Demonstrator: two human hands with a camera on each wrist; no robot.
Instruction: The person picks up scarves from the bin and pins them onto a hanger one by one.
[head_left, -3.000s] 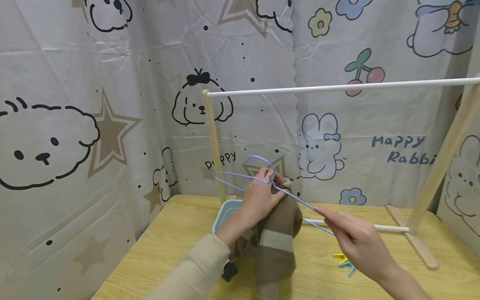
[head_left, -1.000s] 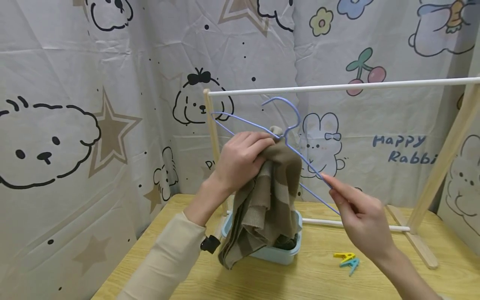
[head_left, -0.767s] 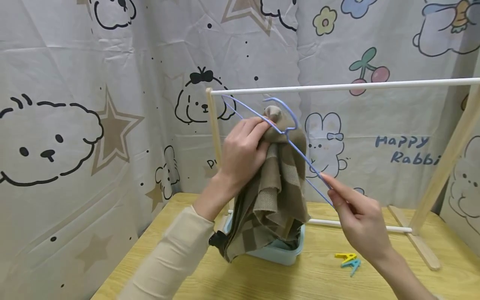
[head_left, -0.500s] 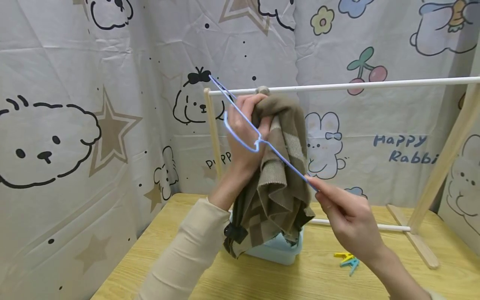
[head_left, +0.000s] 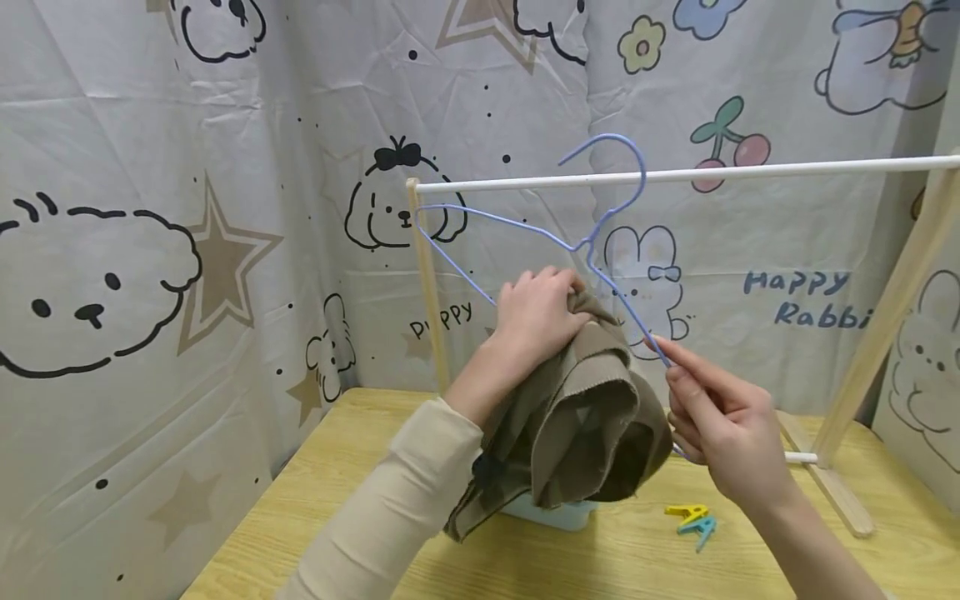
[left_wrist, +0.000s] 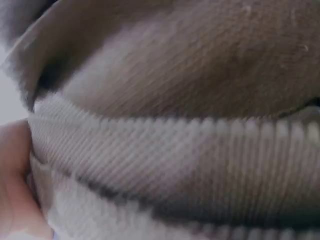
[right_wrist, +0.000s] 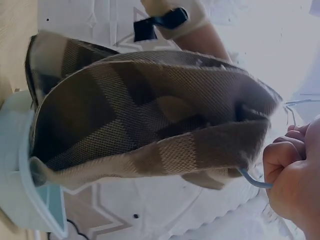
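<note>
1. By the grip of the left hand (head_left: 536,312), a gathered upper edge of the brown checked cloth (head_left: 555,417) is clasped between thumb and fingers.
2. By the grip of the right hand (head_left: 738,433), at four o'clock from the left, the sloping wire of the purple-blue hanger (head_left: 588,243) is pinched between thumb and forefinger.
3. The cloth is held up in loose folds, mainly at five o'clock from the left hand; whether the hanger's lower bar is covered by it cannot be told.
4. The hanger is tilted, its hook raised at one o'clock from the left hand and seen across the white rail (head_left: 750,173); contact there cannot be judged.
5. The pale blue bin (head_left: 555,515) is partly hidden beneath the cloth, at six o'clock.
6. A yellow clip (head_left: 686,510) and a blue clip (head_left: 699,529) are placed side by side at seven o'clock from the right hand, on the wooden bench (head_left: 300,508).
7. The rail is carried by wooden posts (head_left: 888,308), backed by a printed curtain (head_left: 525,100).
</note>
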